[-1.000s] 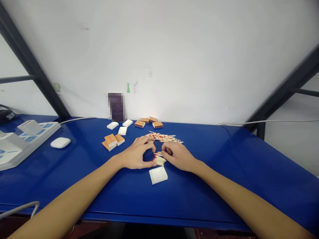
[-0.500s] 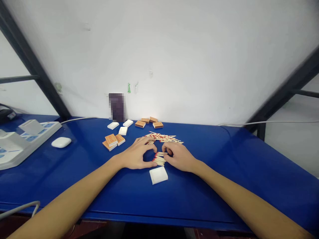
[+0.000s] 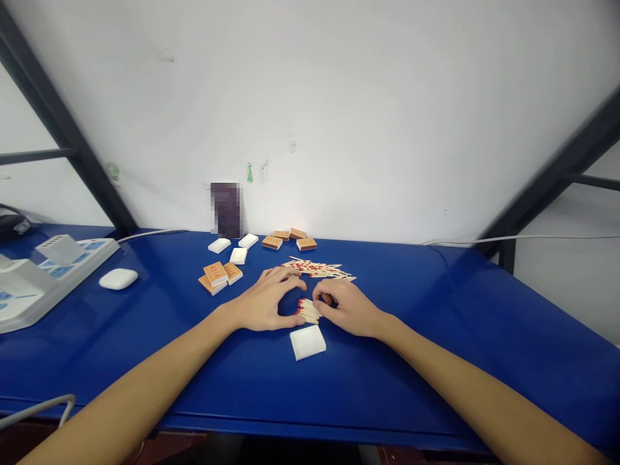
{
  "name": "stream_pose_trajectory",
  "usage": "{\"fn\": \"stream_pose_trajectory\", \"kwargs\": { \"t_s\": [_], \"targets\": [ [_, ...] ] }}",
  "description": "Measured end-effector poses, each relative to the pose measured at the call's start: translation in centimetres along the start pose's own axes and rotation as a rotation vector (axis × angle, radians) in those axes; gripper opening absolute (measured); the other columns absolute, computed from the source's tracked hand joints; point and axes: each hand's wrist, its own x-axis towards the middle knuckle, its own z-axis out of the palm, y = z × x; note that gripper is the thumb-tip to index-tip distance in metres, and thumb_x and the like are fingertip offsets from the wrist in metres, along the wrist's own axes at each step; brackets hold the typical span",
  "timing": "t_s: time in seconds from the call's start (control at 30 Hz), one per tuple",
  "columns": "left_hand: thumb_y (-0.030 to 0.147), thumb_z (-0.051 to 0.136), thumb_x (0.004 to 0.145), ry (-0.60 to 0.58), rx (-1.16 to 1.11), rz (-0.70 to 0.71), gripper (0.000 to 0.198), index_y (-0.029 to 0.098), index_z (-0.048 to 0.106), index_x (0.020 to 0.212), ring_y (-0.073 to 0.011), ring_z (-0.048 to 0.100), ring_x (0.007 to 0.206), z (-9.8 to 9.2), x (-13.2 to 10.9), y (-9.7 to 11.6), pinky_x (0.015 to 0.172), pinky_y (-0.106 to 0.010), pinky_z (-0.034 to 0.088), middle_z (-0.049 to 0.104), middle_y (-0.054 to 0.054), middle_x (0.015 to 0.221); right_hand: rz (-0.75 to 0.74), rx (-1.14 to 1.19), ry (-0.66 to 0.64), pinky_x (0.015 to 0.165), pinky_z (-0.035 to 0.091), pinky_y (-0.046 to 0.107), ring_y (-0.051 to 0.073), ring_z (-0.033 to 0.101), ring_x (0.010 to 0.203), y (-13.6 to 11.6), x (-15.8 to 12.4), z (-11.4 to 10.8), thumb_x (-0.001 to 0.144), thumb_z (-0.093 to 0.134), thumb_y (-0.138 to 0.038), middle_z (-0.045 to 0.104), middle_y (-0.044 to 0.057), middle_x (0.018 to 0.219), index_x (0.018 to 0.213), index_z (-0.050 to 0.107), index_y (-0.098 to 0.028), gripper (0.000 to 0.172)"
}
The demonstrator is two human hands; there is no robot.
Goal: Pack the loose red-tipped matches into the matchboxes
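A small bundle of red-tipped matches (image 3: 308, 311) lies on the blue table between my hands, heads to the left. My left hand (image 3: 264, 300) curves around its left side, fingers apart; the thumb tip touches the near edge of the bundle, and the other fingertips reach toward a loose match pile (image 3: 322, 268). At the plain ends of the bundle, my right hand (image 3: 346, 307) has its fingers curled and thumb and forefinger closed together; whatever is between them is hidden. Just in front lies a white matchbox tray (image 3: 308, 342).
Orange matchboxes lie stacked at left (image 3: 216, 274) and grouped near the wall (image 3: 272, 243). Several white trays (image 3: 238, 256) are between them. A white earbud case (image 3: 119, 279) and a power strip (image 3: 92, 265) stand farther left. A dark pixelated panel (image 3: 227, 210) leans on the wall.
The bundle's matches lie closer together, and the upper ones no longer stick out to the right. My left forefinger has lifted slightly away from the bundle; my right fingertips have shifted slightly left.
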Motion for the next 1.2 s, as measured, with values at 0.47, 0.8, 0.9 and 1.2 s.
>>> {"fn": "stream_pose_trajectory", "kwargs": {
  "t_s": [0.47,0.8,0.9,1.2],
  "targets": [
    [0.031,0.042,0.095,0.162,0.133,-0.171,0.039,0.024,0.045,0.134,-0.0273,0.046,0.122,0.6,0.5,-0.6,0.103,-0.049,0.034,0.051,-0.009,0.13,0.173,-0.412,0.083,0.07,0.04,0.027,0.017,0.056,0.083,1.0,0.0,-0.5,0.092,0.047,-0.02,0.057,0.005,0.094,0.112,0.065,-0.023,0.027],
    [0.027,0.047,0.09,0.165,0.182,-0.165,0.037,0.023,0.052,0.127,-0.0284,0.046,0.122,1.1,0.4,-0.9,0.102,-0.051,0.034,0.05,-0.01,0.13,0.167,-0.507,0.028,0.07,0.037,0.031,0.02,0.053,0.081,0.7,0.2,-0.2,0.093,0.045,-0.021,0.055,0.007,0.097,0.115,0.065,-0.023,0.03],
    [0.027,0.046,0.091,0.167,0.201,-0.181,0.035,0.023,0.054,0.124,-0.0283,0.046,0.122,1.1,0.4,-0.9,0.101,-0.051,0.035,0.05,-0.011,0.129,0.139,-0.494,0.043,0.072,0.036,0.031,0.019,0.052,0.081,0.9,0.2,-0.1,0.093,0.046,-0.019,0.056,0.008,0.098,0.113,0.065,-0.021,0.028],
    [0.026,0.046,0.091,0.167,0.163,-0.161,0.033,0.024,0.057,0.122,-0.0291,0.046,0.122,1.1,0.3,-0.9,0.102,-0.053,0.035,0.05,-0.01,0.129,0.041,-0.519,0.086,0.071,0.033,0.033,0.02,0.05,0.082,0.8,0.2,-0.2,0.092,0.047,-0.018,0.059,0.008,0.097,0.105,0.067,-0.019,0.024]
  ]
}}
